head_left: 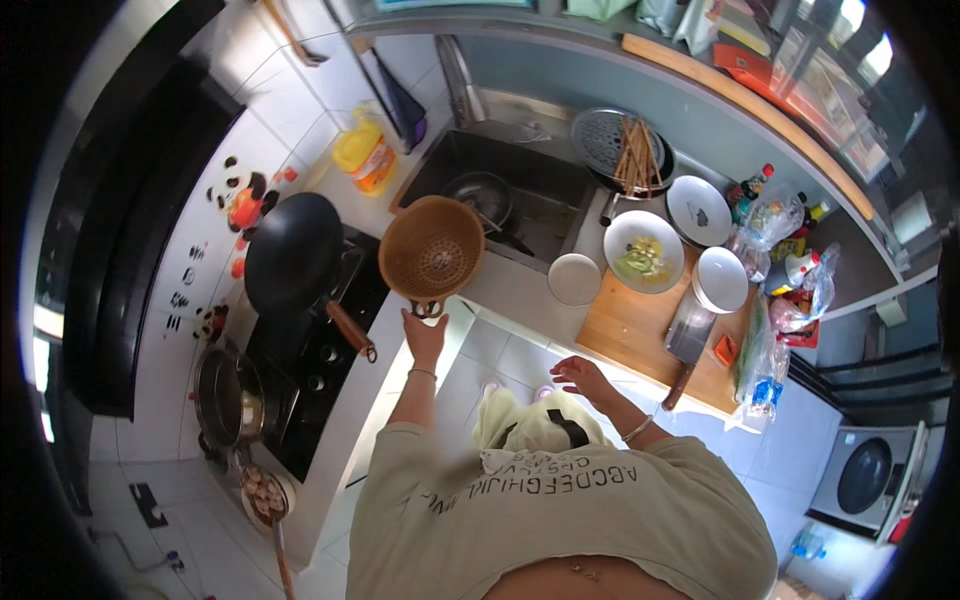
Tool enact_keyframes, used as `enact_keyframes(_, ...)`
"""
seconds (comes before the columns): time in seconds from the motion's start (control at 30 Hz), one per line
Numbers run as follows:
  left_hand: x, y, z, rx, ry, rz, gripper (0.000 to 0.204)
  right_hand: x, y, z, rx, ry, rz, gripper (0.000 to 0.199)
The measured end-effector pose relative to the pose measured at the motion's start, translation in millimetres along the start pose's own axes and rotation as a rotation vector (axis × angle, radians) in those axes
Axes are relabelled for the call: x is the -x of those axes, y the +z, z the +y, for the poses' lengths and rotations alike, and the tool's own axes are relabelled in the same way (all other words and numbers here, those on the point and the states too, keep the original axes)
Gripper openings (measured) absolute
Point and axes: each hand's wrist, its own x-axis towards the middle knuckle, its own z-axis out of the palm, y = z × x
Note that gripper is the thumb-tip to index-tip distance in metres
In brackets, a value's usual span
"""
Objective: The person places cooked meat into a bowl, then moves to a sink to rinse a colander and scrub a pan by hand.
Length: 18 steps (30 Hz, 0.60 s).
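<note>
My left hand (pixel 426 340) grips the small ring handle of a brown perforated colander (pixel 418 232), which I hold up near the counter corner between stove and sink. The holes in its base show, and nothing can be seen lying in it. My right hand (pixel 583 378) hangs free in front of my body with its fingers loosely apart. It holds nothing; the cutting board (pixel 625 325) is the surface closest to it. A cleaver (pixel 690 330) lies on that board, beside a white plate of chopped green and pale pieces (pixel 643 252).
A black wok (pixel 293 250) sits on the stove (pixel 325 345) at left, with a steel pot (pixel 228 398) nearer me. The dark sink (pixel 540 215) contains a small pan (pixel 478 198). Bowls, bottles and bags crowd the right. A shelf (pixel 740 100) overhangs the counter.
</note>
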Motion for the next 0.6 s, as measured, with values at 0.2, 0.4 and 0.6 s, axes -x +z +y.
enact_keyframes(0.2, -19, -2, 57, -0.048, -0.109, -0.246, 0.064, 9, -27, -16, -0.107, 0.03, 0.058, 0.021)
enact_keyframes(0.4, -30, -6, 21, 0.253, -0.279, -0.272, 0.045, -25, -14, -64, -0.082, -0.037, 0.037, 0.022)
enact_keyframes(0.6, -53, -8, 68, 0.857, -0.658, -0.316, 0.036, -101, 21, -111, -0.089, -0.097, 0.022, 0.042)
